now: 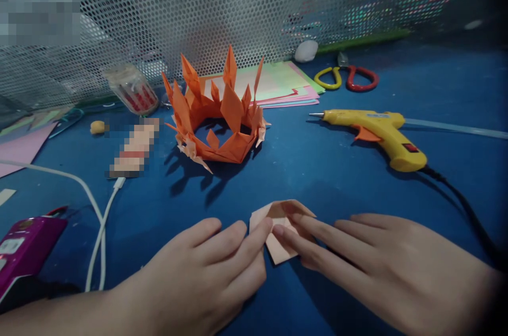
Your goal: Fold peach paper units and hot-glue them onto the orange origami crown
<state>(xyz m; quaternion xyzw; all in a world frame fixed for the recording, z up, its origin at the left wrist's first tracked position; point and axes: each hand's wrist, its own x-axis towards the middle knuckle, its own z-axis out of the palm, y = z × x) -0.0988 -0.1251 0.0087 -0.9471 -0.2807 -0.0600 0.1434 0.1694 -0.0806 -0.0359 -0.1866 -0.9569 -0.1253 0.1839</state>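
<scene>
A small piece of folded peach paper (pixel 280 256) lies on the blue table at the front, its flaps partly raised. My left hand (pixel 216 270) comes in from the left, with its fingers bent and its index fingertip pressing on the paper's middle. From the right, my right hand (pixel 369 262) pinches the paper's right flap between thumb and fingers. The two hands nearly meet over the creases, and part of the paper is hidden beneath them. Behind it stands an orange folded-paper crown (pixel 226 153) with upright points and paler pieces at its sides.
A yellow glue gun (pixel 369 118) lies to the right, trailing a black cord. Scissors (pixel 351 78), coloured paper sheets (pixel 273 79) and a jar (pixel 133 92) stand along the perforated metal screen (pixel 222 2). Left are a white cable (pixel 103 230), a blurred-out phone-like object (pixel 137 145) and a purple box (pixel 32 243).
</scene>
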